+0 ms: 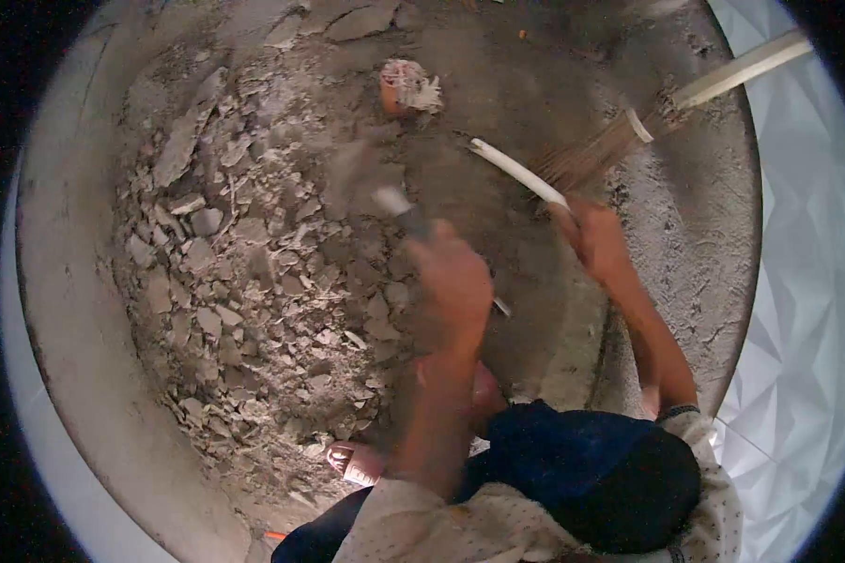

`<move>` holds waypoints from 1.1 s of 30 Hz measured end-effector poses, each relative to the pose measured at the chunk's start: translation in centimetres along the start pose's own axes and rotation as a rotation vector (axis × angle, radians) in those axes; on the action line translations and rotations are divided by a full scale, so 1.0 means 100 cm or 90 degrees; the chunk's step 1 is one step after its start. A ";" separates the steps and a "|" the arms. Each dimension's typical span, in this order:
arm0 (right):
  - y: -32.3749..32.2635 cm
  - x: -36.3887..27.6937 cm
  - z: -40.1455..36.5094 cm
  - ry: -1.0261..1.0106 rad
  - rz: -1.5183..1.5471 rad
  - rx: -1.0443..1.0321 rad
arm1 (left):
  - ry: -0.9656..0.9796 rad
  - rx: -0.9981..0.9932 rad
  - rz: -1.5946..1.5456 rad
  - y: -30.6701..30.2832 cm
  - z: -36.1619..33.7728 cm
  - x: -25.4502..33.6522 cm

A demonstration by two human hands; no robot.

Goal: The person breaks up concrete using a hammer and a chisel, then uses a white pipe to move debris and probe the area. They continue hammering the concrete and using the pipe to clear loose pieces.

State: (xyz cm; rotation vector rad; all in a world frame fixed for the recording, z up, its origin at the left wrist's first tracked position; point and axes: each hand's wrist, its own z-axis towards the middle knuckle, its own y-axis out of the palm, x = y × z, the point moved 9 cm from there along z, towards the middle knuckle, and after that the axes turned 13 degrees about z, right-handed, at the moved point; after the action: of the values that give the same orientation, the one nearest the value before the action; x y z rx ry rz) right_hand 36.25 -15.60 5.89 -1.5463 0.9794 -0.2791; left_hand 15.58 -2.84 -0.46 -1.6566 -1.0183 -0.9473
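My left hand (453,272), blurred by motion, is closed on a tool (408,216) with a dark handle and a pale end. A thin metallic piece (502,307) shows beside this hand; whether it belongs to the tool is unclear. My right hand (591,235) grips the lower end of a white tube (516,171), which points up and left over the dusty floor (498,235). Straw bristles of a broom (596,150) lie just above the tube. A reddish piece with pale strands (408,87) sits farther up.
Broken rubble (244,272) covers the left part of the floor. A curved grey wall edge (66,272) runs along the left. The broom's wooden handle (746,68) reaches the upper right, near white faceted panels (803,328). A sandaled foot (357,462) is at the bottom.
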 end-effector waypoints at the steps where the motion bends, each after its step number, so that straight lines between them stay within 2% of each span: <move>1: -0.003 -0.002 -0.001 0.005 -0.002 0.013 | 0.141 -0.036 0.108 0.019 0.002 -0.007; 2: -0.006 -0.003 -0.003 0.013 -0.007 0.025 | 0.279 -0.076 0.215 0.034 -0.004 -0.003; 4: -0.011 -0.004 -0.003 -0.022 0.031 0.048 | 0.033 -0.205 0.120 0.027 0.006 -0.020; 6: -0.012 0.002 -0.007 -0.018 0.031 0.049 | -0.136 -0.240 -0.050 0.011 0.000 -0.009; 8: -0.008 0.000 -0.004 0.007 -0.007 0.027 | -0.225 -0.162 -0.300 -0.007 -0.005 0.018; 9: -0.010 0.001 -0.006 0.007 0.002 0.036 | -0.184 -0.058 -0.307 -0.015 -0.005 0.033; 12: -0.014 -0.006 -0.004 0.003 0.022 0.044 | -0.244 -0.042 -0.134 0.011 -0.007 -0.007; 15: -0.013 -0.008 -0.005 0.017 0.042 0.025 | -0.184 -0.408 0.052 0.045 -0.015 -0.007; 18: -0.016 -0.002 -0.006 0.009 0.058 0.042 | -0.270 -0.203 -0.152 0.022 -0.009 -0.020; 20: -0.013 -0.004 -0.012 -0.017 0.037 0.070 | -0.314 -0.143 -0.215 0.017 -0.023 -0.016; 21: -0.012 -0.002 -0.012 0.010 0.031 0.061 | -0.329 -0.107 -0.248 0.013 -0.025 -0.010; 23: -0.010 -0.004 -0.009 0.050 0.023 0.048 | 0.023 -0.174 0.101 0.042 -0.015 -0.034; 25: -0.014 -0.010 -0.007 0.012 0.028 0.061 | 0.114 -0.258 0.284 0.055 -0.022 -0.021; 27: -0.011 -0.008 -0.005 -0.001 0.016 0.061 | -0.037 -0.382 0.293 0.066 -0.036 -0.019; 30: -0.008 0.001 -0.011 0.011 0.005 0.061 | -0.193 -0.230 0.054 0.047 -0.057 -0.005; 32: -0.016 -0.016 -0.010 -0.022 0.059 0.094 | -0.340 -0.212 -0.102 0.041 -0.056 -0.010; 33: -0.016 -0.015 -0.008 0.001 0.056 0.086 | -0.352 -0.199 -0.105 0.042 -0.051 -0.015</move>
State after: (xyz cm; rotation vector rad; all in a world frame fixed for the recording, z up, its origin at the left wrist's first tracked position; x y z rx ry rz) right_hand 35.49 -15.22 7.99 -1.3770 1.0055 -0.2790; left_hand 18.23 -8.93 -1.78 -2.1928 -1.4458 -0.7958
